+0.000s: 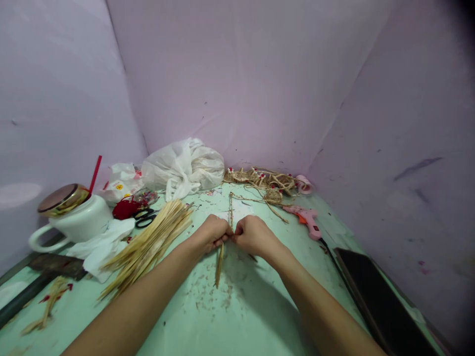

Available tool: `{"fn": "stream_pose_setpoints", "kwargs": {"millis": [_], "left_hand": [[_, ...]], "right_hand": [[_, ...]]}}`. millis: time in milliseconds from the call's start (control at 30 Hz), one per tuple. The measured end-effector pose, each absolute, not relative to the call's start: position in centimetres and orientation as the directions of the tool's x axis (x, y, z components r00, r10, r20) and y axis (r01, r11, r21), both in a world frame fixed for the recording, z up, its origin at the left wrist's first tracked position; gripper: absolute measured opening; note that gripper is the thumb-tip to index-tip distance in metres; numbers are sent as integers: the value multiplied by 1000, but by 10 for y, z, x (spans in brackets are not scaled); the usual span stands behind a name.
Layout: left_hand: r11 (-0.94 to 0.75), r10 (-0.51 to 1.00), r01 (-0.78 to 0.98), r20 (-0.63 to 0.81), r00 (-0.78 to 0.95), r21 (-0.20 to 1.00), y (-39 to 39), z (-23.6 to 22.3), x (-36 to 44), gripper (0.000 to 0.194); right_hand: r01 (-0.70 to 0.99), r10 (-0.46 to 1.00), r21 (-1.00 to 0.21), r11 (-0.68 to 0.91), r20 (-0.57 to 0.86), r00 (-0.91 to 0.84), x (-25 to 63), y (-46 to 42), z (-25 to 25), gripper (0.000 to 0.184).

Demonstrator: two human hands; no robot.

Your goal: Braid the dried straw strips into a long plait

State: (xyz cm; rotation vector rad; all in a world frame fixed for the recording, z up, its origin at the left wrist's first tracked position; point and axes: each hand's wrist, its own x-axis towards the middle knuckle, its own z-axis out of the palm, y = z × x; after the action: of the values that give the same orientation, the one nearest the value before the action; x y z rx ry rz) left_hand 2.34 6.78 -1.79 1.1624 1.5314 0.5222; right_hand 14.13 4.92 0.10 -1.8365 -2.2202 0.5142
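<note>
My left hand (212, 232) and my right hand (254, 234) meet at the middle of the table, fingers closed on a thin braid of dried straw (231, 210). The braid runs away from me, upright in the view, past the fingertips. A loose straw end (219, 267) hangs down toward me below my left hand, and a shorter dark tip pokes out under my right hand. My fingers hide the spot where the strands cross. To the left of my left hand lies a bundle of flat dried straw (156, 242).
Left: white mug (83, 222) with a lidded jar, hammer (59, 266), black scissors (145, 217), red yarn (126, 208). Back: white plastic bag (185, 168), heap of braided straw cord (260, 180). Right: pink glue gun (309, 220) with its cord, dark phone-like slab (378, 301). Walls enclose three sides.
</note>
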Motion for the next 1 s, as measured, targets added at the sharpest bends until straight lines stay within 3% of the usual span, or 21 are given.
{"fn": "stream_pose_setpoints", "kwargs": {"millis": [167, 300, 467, 600, 667, 833, 1000], "left_hand": [[414, 862, 360, -487, 140, 836, 66, -18, 16, 8], [345, 874, 313, -425, 236, 885, 68, -19, 9, 8], [346, 849, 257, -418, 324, 902, 71, -18, 5, 12], [322, 852, 269, -402, 335, 908, 70, -18, 5, 12], [312, 853, 293, -402, 331, 904, 69, -18, 5, 12], [253, 844, 442, -419, 334, 861, 71, -14, 4, 10], [130, 911, 769, -381, 157, 627, 63, 5, 6, 6]], "right_hand": [[909, 964, -344, 236, -37, -264, 132, 39, 5, 12], [841, 936, -496, 219, -136, -324, 141, 46, 7, 14], [744, 997, -668, 14, -51, -64, 159, 64, 3, 21], [527, 925, -829, -189, -330, -188, 152, 64, -8, 13], [431, 898, -861, -271, -388, -210, 145, 62, -14, 9], [450, 917, -859, -243, -355, -184, 142, 63, -22, 10], [364, 886, -881, -302, -400, -234, 142, 64, -24, 8]]}}
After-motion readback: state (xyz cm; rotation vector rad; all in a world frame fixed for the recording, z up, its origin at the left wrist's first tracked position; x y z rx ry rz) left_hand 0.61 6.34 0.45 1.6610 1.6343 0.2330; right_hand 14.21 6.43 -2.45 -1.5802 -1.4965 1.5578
